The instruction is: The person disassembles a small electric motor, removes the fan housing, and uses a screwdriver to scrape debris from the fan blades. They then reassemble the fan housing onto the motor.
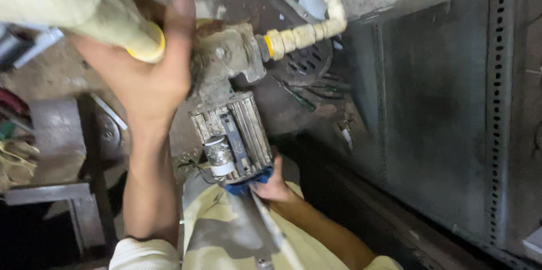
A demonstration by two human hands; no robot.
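Left hand: left hand (144, 72) raised high in view, fingers curled about the yellow-edged end of a thick cream-coloured plastic pipe (84, 7); grip closed on the pipe, thumb up along its side; it looks held so as to keep the pipe end steady right beside the pump's grey head

Right hand: right hand (274, 185) low, at the tail of the motor; fingers pressed on the blue plastic end cover (245, 184); whether they clasp it or only push against it, cannot tell; likely bracing the unit from behind

Pump: grimy grey ribbed-metal electric water pump (231, 129) lies between the two hands, head towards the top of view, tail towards the person; small silver cylindrical capacitor (219, 154) strapped on its side; thin dark wires trail off to its left

Outlet line: cream-coloured threaded plastic pipe fitting with elbow (305, 30) runs from the pump head up and to the right, with a yellow ring at the joint; appears joined to the head

Surroundings: tall dark grey metal cabinet with perforated upright strips (446, 112) fills the right side, close to the pump; round dark slotted metal grille (307, 64) just behind the fitting; green-handled screwdriver (296, 96) on the floor near it; grey metal stool frame (56, 191) at left

In the way: cabinet and rough wall above crowd the pump's right side; the fitting crosses the space over the grille; the person's cream-coloured garment (226, 236) lies under the motor tail
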